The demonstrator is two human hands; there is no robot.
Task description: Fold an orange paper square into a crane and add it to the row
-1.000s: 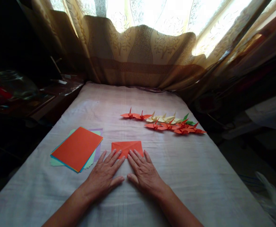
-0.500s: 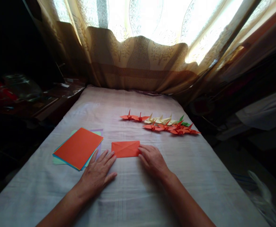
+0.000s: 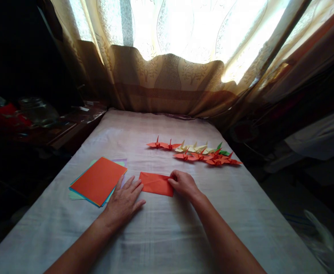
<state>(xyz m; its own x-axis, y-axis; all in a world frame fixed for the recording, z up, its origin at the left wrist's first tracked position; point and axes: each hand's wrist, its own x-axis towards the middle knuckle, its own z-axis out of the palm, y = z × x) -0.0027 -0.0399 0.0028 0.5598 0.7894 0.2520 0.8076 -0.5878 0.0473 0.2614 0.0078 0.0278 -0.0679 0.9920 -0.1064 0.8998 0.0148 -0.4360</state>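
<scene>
A folded orange sheet of paper [image 3: 155, 184], now a creased rectangle, lies on the bed sheet between my hands. My left hand [image 3: 125, 198] is flat with its fingers spread; its fingertips touch the paper's left edge. At the right edge, my right hand [image 3: 183, 183] pinches the paper between thumb and fingers. Close to my left fingers is a stack of coloured paper [image 3: 98, 180], orange on top, with blue, green and purple sheets showing underneath.
Beyond my right hand stand several folded paper cranes [image 3: 195, 156] in orange, cream and green. A pale sheet [image 3: 161, 236] covers the bed. A dark side table [image 3: 69, 127] with a glass jar [image 3: 38, 110] is at the left. Curtains [image 3: 167, 76] hang at the back.
The folded paper has turned slightly, its right end now nearer to me. My right thumb and fingers have closed on its right edge. My left hand stays flat beside it.
</scene>
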